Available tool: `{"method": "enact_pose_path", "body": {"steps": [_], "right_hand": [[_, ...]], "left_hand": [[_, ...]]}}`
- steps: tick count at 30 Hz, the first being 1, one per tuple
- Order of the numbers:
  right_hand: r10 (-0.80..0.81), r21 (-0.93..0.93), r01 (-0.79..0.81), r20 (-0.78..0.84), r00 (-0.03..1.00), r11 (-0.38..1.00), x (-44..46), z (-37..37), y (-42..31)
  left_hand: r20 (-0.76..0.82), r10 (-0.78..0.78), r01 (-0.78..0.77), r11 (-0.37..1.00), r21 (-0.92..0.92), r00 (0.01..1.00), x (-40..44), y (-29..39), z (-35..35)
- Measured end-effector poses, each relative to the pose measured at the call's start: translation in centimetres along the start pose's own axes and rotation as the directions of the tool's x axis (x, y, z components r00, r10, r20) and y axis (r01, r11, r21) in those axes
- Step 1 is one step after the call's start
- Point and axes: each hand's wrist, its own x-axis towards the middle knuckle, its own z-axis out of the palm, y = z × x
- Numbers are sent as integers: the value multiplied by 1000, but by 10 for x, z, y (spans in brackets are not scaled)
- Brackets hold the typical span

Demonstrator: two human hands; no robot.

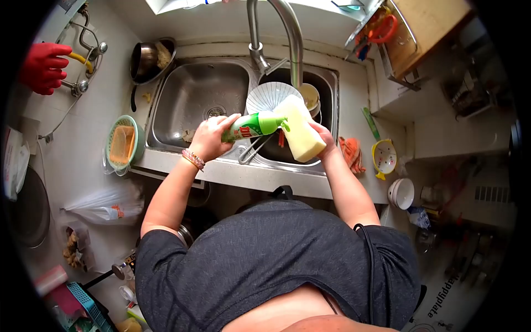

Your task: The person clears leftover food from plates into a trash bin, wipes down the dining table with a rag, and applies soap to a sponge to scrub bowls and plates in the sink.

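My left hand (213, 138) is wrapped round a green dish soap bottle (249, 126), tipped sideways with its nozzle to the right. The nozzle meets or nearly meets the face of a pale yellow sponge (301, 130), where a bit of green shows. Gripping that sponge from its right side is my right hand (326, 141), its fingers partly hidden behind it. Both are held above the right basin of a steel double sink (199, 91). Under them in that basin are a striped plate (271, 97), stacked bowls (311, 98) and some utensils (254, 149).
A curved faucet (296, 44) rises behind the basins. Pans (145, 61) stand at the back left, a green basket (124, 141) at the left. On the right lie an orange cloth (351, 154), a yellow strainer (384, 156) and white bowls (402, 193). A red glove (44, 69) hangs at upper left.
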Motion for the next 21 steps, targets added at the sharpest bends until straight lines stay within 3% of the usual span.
{"method": "enact_pose_path", "body": {"steps": [1, 3, 7, 11, 15, 21], "right_hand": [[8, 2, -9, 99, 995, 1000, 2, -9, 5], [26, 4, -27, 34, 999, 1000, 12, -36, 13], [28, 103, -37, 95, 995, 994, 1, -11, 30], [26, 106, -44, 166, 986, 993, -3, -17, 36], [-27, 152, -6, 210, 977, 988, -10, -12, 36], [10, 95, -40, 294, 956, 995, -11, -15, 28]], "left_hand": [[16, 49, -50, 995, 87, 999, 3, 6, -5], [13, 119, -118, 953, 280, 993, 13, 22, -21], [92, 348, -315, 667, 675, 933, 45, 64, -63], [159, 480, -407, 474, 781, 863, 81, 120, -93], [228, 469, -409, 332, 850, 853, 96, 148, -113], [292, 456, -449, 288, 846, 841, 102, 154, -114]]}}
